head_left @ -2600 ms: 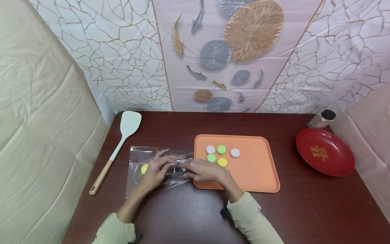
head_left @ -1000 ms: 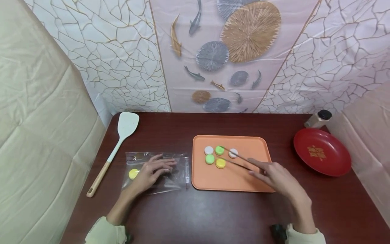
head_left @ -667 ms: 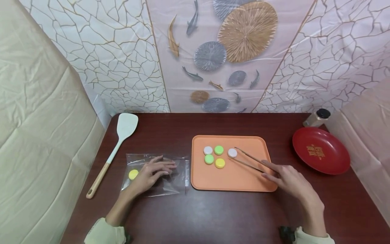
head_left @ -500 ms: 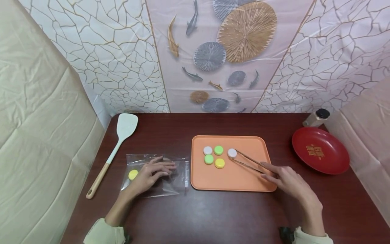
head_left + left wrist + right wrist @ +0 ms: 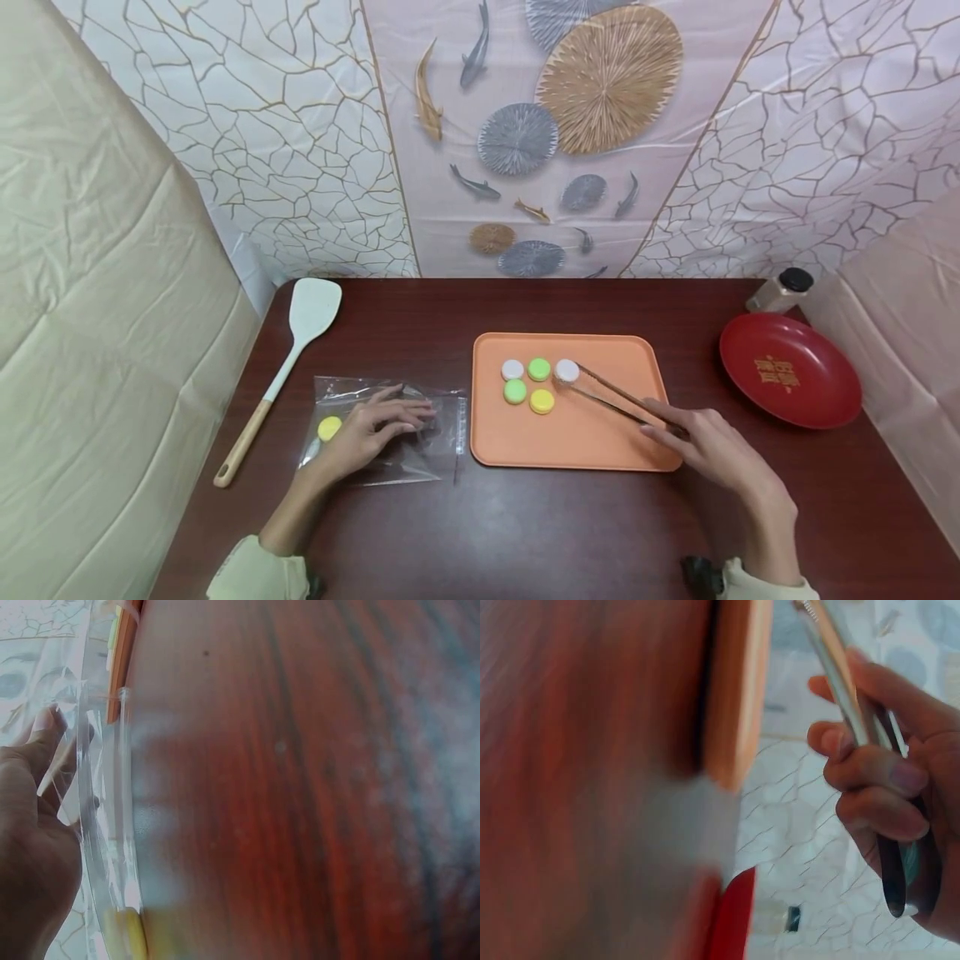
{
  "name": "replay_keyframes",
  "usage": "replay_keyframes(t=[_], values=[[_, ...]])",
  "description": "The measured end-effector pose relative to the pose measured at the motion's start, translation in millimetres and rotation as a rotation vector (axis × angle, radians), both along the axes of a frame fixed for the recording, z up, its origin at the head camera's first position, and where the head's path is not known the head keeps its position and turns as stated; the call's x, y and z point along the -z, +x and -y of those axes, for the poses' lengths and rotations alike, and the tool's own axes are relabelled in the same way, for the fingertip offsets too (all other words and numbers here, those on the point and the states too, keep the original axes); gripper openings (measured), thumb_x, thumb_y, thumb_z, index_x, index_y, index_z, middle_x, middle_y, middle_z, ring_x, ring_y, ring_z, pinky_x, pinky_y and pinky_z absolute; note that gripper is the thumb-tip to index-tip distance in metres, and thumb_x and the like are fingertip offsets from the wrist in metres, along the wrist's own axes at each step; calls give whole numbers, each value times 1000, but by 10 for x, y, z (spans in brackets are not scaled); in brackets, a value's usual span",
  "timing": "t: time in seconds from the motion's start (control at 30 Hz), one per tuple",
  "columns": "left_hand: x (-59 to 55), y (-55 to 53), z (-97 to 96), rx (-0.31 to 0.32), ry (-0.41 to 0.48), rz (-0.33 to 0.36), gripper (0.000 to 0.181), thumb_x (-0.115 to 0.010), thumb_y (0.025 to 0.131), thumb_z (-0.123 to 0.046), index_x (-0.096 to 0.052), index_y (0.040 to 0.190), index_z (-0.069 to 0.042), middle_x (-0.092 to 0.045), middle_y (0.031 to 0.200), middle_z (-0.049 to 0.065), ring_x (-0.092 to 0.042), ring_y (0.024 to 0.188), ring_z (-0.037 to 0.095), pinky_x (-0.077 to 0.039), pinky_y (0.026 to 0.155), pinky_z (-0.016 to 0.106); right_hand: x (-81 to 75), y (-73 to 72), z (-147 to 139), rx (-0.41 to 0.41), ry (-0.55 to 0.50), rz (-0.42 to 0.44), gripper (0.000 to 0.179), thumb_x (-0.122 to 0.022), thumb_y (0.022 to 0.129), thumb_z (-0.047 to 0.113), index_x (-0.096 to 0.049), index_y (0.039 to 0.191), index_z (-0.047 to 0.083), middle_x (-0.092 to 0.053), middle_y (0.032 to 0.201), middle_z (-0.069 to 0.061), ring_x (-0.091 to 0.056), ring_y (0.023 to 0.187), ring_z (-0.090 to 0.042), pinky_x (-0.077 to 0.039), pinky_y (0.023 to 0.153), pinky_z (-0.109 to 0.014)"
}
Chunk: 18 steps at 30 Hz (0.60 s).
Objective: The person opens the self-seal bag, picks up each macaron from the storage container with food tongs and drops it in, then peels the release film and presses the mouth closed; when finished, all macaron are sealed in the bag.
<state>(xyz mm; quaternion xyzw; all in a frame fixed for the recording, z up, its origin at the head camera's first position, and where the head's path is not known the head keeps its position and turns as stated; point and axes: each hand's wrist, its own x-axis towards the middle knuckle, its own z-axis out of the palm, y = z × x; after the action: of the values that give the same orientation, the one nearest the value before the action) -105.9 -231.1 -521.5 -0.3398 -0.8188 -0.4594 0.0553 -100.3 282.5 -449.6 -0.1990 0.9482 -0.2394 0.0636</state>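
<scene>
The right hand (image 5: 904,776) grips a slanting pair of metal tongs (image 5: 853,712). Behind them spreads a wall (image 5: 799,817) patterned with cracks. A blurred brown table (image 5: 585,765) and an orange tray (image 5: 739,690) show; lower down, a red plate (image 5: 735,919) and dark-capped jar (image 5: 775,919).

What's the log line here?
right hand: grips tongs | tongs: tips either side of white disc | left hand: touches clear bag | orange tray: four other discs
</scene>
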Motion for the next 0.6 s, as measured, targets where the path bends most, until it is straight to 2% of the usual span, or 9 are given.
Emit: replay_keyframes(t=[0.17,0.23,0.4,0.5,0.6], values=[[-9,3,1,-11,5,18,16,-75,98,5,-83,107,-6,-81,129,10,-73,127,41,-34,133,45,-114,12,267,-104,-81,4,41,-81,101,23,-74,138,5,-48,70,14,-43,63,2,-40,61,-22],[-14,5,-2,-13,5,18,16,-75,98,6,-83,106,-6,-81,129,10,-73,128,41,-35,133,46,-133,11,402,-149,-86,26,40,-81,101,24,-75,138,7,-46,70,16,-43,63,3,-40,61,-22],[-11,7,-3,-14,2,10,17,-75,97,6,-83,106,-5,-81,130,10,-72,128,41,-34,133,43,-124,3,727,-243,-37,86,41,-75,106,34,-75,141,12,-47,70,15,-50,70,1,-43,67,-23],[-15,12,-4,-16,0,13,17,-75,97,6,-83,107,-5,-81,131,10,-72,129,40,-33,134,41,-83,-1,907,-295,1,59,37,-71,108,36,-76,138,15,-63,78,15,-56,75,2,-51,70,-26],[-18,14,-7,-14,3,16,17,-74,98,6,-82,107,-4,-80,131,12,-72,129,39,-33,134,43,-38,-10,1065,-347,20,24,28,-71,109,33,-78,130,17,-68,80,14,-57,73,2,-54,68,-28]])
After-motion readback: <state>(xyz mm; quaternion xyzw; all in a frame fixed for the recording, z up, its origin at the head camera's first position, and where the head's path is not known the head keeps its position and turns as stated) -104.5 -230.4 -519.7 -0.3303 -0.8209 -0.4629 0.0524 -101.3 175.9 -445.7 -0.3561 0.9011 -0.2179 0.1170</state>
